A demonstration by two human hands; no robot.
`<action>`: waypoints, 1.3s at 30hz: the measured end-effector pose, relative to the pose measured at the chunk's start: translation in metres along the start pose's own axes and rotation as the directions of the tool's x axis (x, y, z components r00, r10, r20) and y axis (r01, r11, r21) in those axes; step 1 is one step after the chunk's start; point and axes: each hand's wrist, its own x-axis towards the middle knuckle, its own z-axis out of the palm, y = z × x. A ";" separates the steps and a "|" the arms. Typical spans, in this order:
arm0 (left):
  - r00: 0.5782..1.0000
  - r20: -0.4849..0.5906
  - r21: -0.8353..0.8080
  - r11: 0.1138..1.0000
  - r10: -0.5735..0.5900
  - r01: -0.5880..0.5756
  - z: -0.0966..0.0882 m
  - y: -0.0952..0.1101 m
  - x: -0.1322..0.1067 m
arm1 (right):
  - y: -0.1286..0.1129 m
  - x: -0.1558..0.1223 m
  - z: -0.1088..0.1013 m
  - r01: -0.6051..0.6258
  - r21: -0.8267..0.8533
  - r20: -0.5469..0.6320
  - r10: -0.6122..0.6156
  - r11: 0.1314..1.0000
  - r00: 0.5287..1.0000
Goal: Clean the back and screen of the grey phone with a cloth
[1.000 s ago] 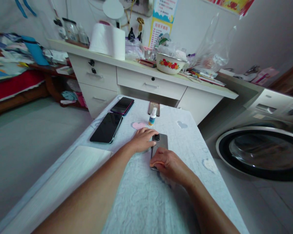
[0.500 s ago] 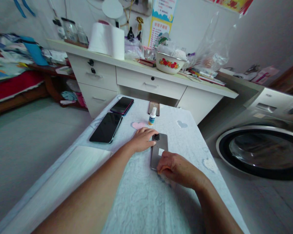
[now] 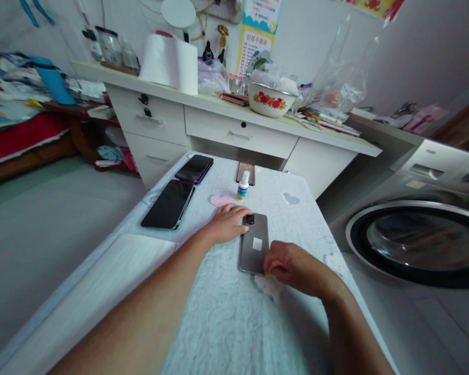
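A grey smartphone [image 3: 254, 255] lies back up on the cloth-covered table, with a small white sticker and a black camera block at its far left corner. My left hand [image 3: 229, 225] steadies that corner, fingertips along the far edge and thumb at the left side. Bunched in my right hand [image 3: 291, 263] is a small orange cloth [image 3: 274, 266], against the phone's near right corner; most of the cloth is hidden by the fingers. Beyond the phone stands a small white spray bottle [image 3: 243, 187] with a blue and yellow label.
Two dark phones, a nearer one [image 3: 169, 204] and a farther one [image 3: 194, 168], lie on the left. Another phone [image 3: 251, 167] is behind the bottle. A white desk [image 3: 214, 122] borders the far end, holding a flowered bowl [image 3: 271, 101]. A washing machine [image 3: 422, 177] stands right.
My right hand has slid right with the orange cloth, from across the phone's lower back to its near right corner. The left hand keeps its place.
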 end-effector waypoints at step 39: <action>1.000 0.009 0.013 1.000 0.011 -0.012 -0.002 0.001 0.000 | 0.011 0.007 0.000 0.035 0.172 -0.124 -0.014 0.985 0.992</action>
